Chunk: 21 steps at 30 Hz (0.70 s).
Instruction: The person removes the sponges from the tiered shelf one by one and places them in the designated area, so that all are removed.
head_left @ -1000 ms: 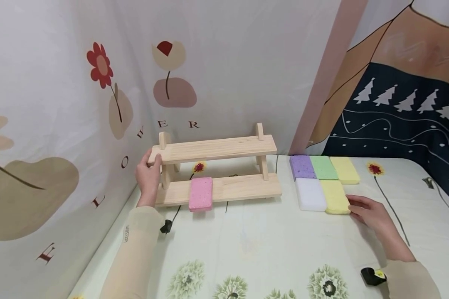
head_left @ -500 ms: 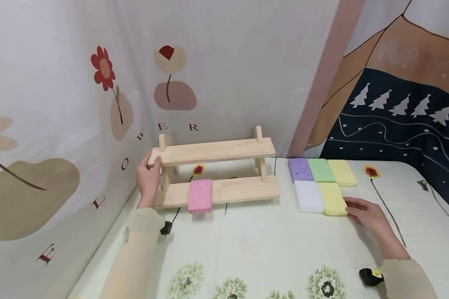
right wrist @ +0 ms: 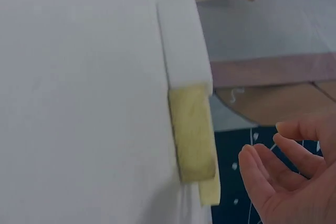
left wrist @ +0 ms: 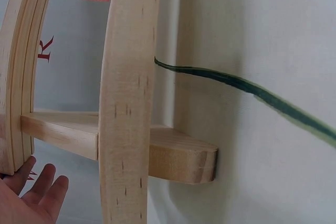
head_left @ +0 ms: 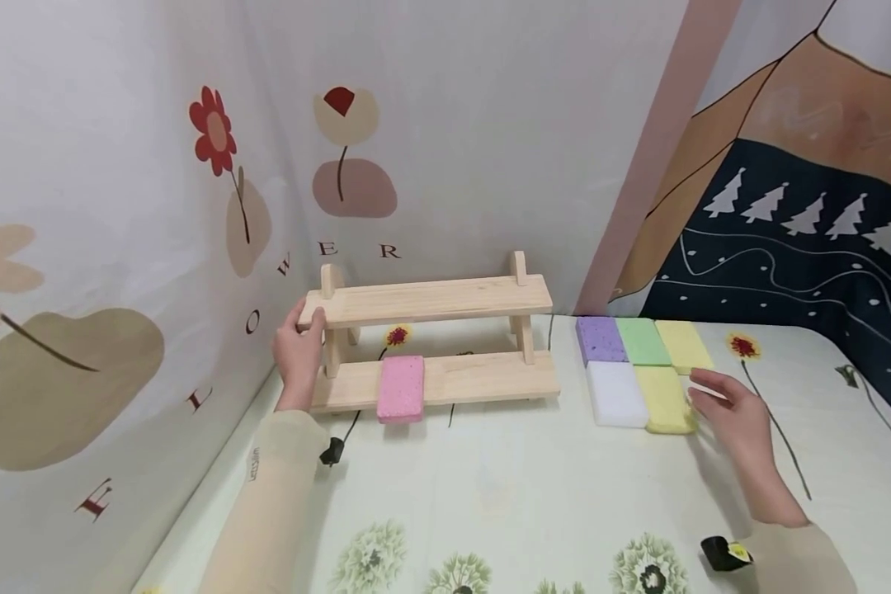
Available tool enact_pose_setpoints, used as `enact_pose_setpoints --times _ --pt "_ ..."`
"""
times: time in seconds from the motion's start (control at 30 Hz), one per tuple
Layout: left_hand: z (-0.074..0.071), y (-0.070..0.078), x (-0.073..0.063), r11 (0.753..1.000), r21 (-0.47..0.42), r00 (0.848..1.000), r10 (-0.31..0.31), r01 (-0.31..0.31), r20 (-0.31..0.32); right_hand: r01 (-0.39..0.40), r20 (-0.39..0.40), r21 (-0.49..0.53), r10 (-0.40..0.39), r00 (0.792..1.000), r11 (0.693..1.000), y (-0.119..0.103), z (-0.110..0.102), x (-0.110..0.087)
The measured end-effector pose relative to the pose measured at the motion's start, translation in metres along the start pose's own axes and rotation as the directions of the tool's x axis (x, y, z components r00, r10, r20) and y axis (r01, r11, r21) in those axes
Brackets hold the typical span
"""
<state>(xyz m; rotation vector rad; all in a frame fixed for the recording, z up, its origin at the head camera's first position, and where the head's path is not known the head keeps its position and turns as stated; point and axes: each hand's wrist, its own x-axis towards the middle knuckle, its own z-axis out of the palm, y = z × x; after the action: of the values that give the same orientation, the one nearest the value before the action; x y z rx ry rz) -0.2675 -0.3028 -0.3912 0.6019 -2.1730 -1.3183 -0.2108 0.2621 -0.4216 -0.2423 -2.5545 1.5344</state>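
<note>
My left hand (head_left: 299, 359) holds the left end of the upper board of a two-tier wooden shelf (head_left: 445, 299), thumb on top. In the left wrist view its fingers (left wrist: 44, 187) lie at the board's end. A pink sponge (head_left: 401, 389) rests on the lower board, jutting past the front edge. My right hand (head_left: 735, 421) hovers just right of the front yellow sponge (head_left: 664, 398), its fingers loosely bent and holding nothing. Left of that sponge lies a white one (head_left: 616, 394). Behind them sit purple (head_left: 601, 340), green (head_left: 643, 341) and yellow (head_left: 683, 345) sponges, side by side.
A pale cloth (head_left: 505, 495) printed with flowers covers the table. Fabric hangings (head_left: 475, 124) rise close behind the shelf and along the left. A dark panel (head_left: 802, 272) with printed trees stands at the back right.
My right hand has let go of the front yellow sponge's right edge and lifted slightly away. My left hand and the shelf keep their places. The head view has shifted slightly.
</note>
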Motion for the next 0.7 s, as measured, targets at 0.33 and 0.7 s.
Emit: enact_pose_setpoints --times 0.33,0.7 --pt "0.000 0.001 0.000 1.000 0.000 1.000 -0.009 0.009 0.002 0.041 0.121 0.141 -0.058 0.991 0.989 -0.048 0.046 -0.004" --pt "0.001 0.000 0.001 1.000 0.011 1.000 0.003 -0.002 -0.004 0.061 0.261 0.244 -0.126 0.957 0.968 -0.078 0.111 -0.012"
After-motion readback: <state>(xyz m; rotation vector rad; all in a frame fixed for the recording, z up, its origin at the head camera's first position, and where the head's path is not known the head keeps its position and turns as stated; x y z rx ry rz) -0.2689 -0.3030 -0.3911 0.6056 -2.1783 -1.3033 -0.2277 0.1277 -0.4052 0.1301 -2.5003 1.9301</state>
